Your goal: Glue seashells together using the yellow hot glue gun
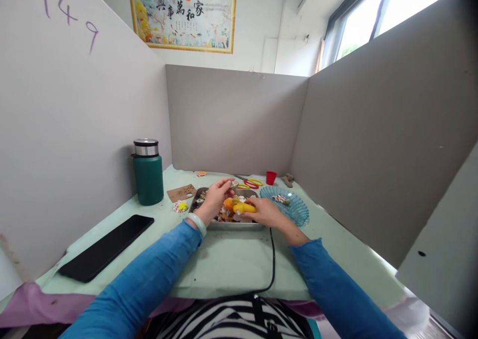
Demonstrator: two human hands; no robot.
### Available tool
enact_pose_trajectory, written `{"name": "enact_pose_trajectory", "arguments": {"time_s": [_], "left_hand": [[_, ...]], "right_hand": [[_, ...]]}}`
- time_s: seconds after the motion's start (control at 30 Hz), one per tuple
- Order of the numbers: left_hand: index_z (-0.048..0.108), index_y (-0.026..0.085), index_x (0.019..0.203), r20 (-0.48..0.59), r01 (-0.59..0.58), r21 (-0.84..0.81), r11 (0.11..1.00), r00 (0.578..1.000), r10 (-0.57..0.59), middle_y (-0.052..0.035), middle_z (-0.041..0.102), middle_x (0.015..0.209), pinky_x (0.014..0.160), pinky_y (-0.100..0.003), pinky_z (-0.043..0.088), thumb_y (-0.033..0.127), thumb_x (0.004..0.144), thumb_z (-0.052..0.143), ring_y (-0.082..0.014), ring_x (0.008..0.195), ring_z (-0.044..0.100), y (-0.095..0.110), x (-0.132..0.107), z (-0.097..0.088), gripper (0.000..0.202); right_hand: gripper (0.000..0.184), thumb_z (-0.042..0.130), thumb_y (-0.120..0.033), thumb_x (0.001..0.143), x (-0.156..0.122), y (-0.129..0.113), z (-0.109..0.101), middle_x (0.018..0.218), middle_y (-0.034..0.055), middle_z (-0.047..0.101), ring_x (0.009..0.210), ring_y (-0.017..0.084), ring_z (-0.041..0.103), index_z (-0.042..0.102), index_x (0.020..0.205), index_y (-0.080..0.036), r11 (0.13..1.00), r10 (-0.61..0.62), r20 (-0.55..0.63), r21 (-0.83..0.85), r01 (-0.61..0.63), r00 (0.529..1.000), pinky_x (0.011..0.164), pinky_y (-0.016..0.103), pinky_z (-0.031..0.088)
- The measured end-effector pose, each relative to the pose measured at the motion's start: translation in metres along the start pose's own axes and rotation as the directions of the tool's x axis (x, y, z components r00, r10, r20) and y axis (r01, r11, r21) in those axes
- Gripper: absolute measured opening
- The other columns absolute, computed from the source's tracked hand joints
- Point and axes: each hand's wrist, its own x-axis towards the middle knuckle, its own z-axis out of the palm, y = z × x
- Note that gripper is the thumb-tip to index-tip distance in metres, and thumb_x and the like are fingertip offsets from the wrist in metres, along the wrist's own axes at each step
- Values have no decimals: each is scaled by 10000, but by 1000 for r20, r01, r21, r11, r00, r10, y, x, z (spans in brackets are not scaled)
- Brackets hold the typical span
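Note:
My left hand (216, 197) is over the metal tray (239, 226), its fingertips pinching a small pale piece (234, 183), perhaps a shell. In my right hand (266, 212) is a yellow glue gun (244, 208), its orange part towards the left hand. A black cord (273, 259) runs from below the right hand to the table's front edge. Small white, brown and orange pieces fill the tray, partly hidden by both hands. Right of the tray, a blue ribbed plate (298, 207) holds a little heap of small pieces (281, 199).
A green bottle (148, 179) and a black phone (108, 247) are at left. Near the tray lie a brown card (181, 192) and a flower-like piece (180, 206). Behind it are scissors (254, 183) and a red cup (271, 178). Grey partitions (239, 120) enclose the table.

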Motion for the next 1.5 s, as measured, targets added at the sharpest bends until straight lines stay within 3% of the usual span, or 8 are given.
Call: {"name": "enact_pose_trajectory", "arguments": {"time_s": [0.1, 0.27, 0.47, 0.7, 0.87, 1.1, 1.5], "left_hand": [[640, 114, 995, 74, 53, -91, 994, 996, -46, -14, 613, 691, 543, -229, 453, 271, 704, 748, -92, 539, 551, 4, -4, 3, 348], [667, 94, 911, 213, 117, -83, 990, 972, -97, -18, 609, 676, 574, -225, 469, 267, 678, 782, -85, 562, 557, 5, -10, 7, 312], [663, 115, 895, 271, 130, -33, 991, 955, -116, -24, 628, 727, 607, -240, 490, 294, 693, 770, -86, 579, 575, 3, -14, 11, 291], [611, 133, 974, 271, 62, 27, 998, 960, -67, -11, 635, 725, 638, -273, 514, 319, 707, 749, -104, 574, 607, -2, -12, 12, 354], [592, 130, 898, 155, -53, 201, 978, 988, 22, 16, 602, 581, 579, -253, 492, 341, 718, 711, -108, 513, 579, -4, -12, 14, 301], [596, 139, 836, 82, -135, 384, 913, 990, 112, 57, 511, 463, 447, -199, 378, 330, 744, 657, -85, 410, 493, -1, -15, 16, 221], [572, 156, 825, 69, -167, 443, 881, 986, 152, 66, 515, 444, 423, -188, 383, 320, 753, 641, -90, 378, 509, -3, -14, 15, 192]], "right_hand": [[339, 641, -508, 796, 1, 3, 0, 853, 53, 698, 754, 196, 609, 706, 927, -202, 997, -66, -30, 41, 67, 997, 629, 265, 397], [354, 620, -416, 846, 3, 4, 0, 1009, 78, 672, 783, 181, 597, 645, 1127, -203, 943, -93, -369, 267, 201, 925, 708, 309, 469], [274, 605, -336, 859, 2, -9, -1, 959, 68, 671, 765, 191, 582, 650, 1105, -223, 888, -84, -484, 361, 286, 871, 680, 320, 476], [220, 586, -331, 868, -1, -15, 1, 907, 65, 651, 682, 163, 553, 658, 1034, -207, 884, -68, -532, 359, 298, 844, 634, 301, 463], [185, 571, -318, 861, 0, -15, 7, 933, 70, 640, 647, 141, 555, 618, 986, -191, 893, -56, -567, 339, 295, 822, 580, 280, 464], [200, 571, -312, 841, 1, -13, 12, 874, 55, 663, 665, 150, 603, 574, 1003, -194, 889, -23, -544, 373, 266, 839, 590, 279, 492], [195, 596, -287, 844, 2, -9, 13, 1039, 75, 639, 794, 165, 619, 593, 1023, -210, 822, -53, -522, 462, 334, 852, 697, 310, 540]]}}
